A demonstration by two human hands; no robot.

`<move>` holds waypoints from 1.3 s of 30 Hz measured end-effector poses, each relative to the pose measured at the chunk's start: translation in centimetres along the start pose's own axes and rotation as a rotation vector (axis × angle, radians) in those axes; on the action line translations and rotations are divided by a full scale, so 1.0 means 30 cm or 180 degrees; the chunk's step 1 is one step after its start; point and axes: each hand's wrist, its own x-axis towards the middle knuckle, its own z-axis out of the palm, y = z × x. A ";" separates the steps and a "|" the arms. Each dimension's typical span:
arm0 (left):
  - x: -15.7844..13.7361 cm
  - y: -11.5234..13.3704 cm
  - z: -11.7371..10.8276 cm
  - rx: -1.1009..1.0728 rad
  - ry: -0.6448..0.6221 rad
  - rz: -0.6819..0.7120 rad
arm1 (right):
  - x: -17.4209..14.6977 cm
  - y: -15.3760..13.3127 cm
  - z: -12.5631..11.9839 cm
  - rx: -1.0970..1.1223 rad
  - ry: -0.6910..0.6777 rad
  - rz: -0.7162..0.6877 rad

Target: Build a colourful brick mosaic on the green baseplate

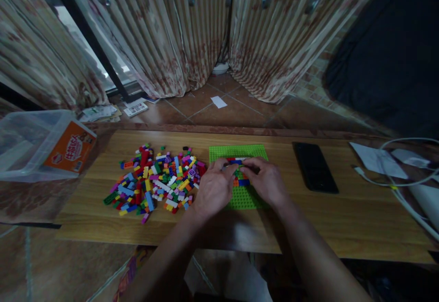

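A light green studded baseplate (244,197) lies on the table, with toy building bricks (244,182) in blue, orange, red and white set on its upper and middle part. My left hand (216,185) rests over the plate's left side, thumb and fingers drawn together. From the right, my right hand (265,178) meets it, its thumb and forefinger closed near the same bricks. The fingertips nearly touch over the structure. A bit of green shows between them, and whatever they pinch is too small and covered to make out.
A heap of loose bricks (161,180) in many colours spreads left of the baseplate. A black phone (315,167) lies to the right, beyond it white cables (380,183) and paper. At the far left stands a clear plastic tub (30,132) with an orange label. Curtains (192,41) hang behind the wooden table (164,233).
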 end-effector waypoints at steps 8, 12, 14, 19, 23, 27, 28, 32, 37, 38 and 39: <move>0.006 0.051 -0.019 0.0795 -0.0456 -0.0078 | 0.012 0.013 0.016 0.0583 0.0021 0.0365; 0.017 0.072 -0.017 0.0870 -0.0513 -0.0135 | 0.016 0.012 0.019 0.0717 0.0014 0.0357; 0.021 0.076 -0.012 0.0931 -0.0545 -0.0126 | 0.017 0.008 0.019 0.0760 -0.0011 0.0373; 0.021 0.081 -0.004 0.0976 -0.0501 -0.0115 | 0.015 0.004 0.019 0.0608 -0.0004 0.0385; 0.011 0.080 0.003 0.0880 -0.0410 -0.0138 | 0.016 0.012 0.013 0.0709 -0.0123 0.0356; 0.003 0.065 0.015 0.0720 -0.0328 -0.0150 | 0.020 0.014 -0.010 0.0772 -0.0138 0.0334; 0.001 0.059 0.016 0.0626 -0.0310 -0.0124 | 0.021 0.012 -0.018 0.0715 -0.0091 0.0348; -0.003 0.029 0.006 0.0077 -0.0082 -0.0048 | 0.018 -0.005 -0.045 0.0520 0.0098 0.0472; 0.002 -0.011 -0.040 -0.0518 0.0400 -0.0269 | -0.013 -0.039 -0.066 0.0752 -0.0199 0.0283; 0.003 -0.018 -0.049 -0.0578 0.0479 -0.0330 | -0.023 -0.046 -0.069 0.0707 -0.0371 0.0183; 0.003 -0.024 -0.057 -0.0626 0.0544 -0.0385 | -0.034 -0.052 -0.073 0.0619 -0.0570 0.0074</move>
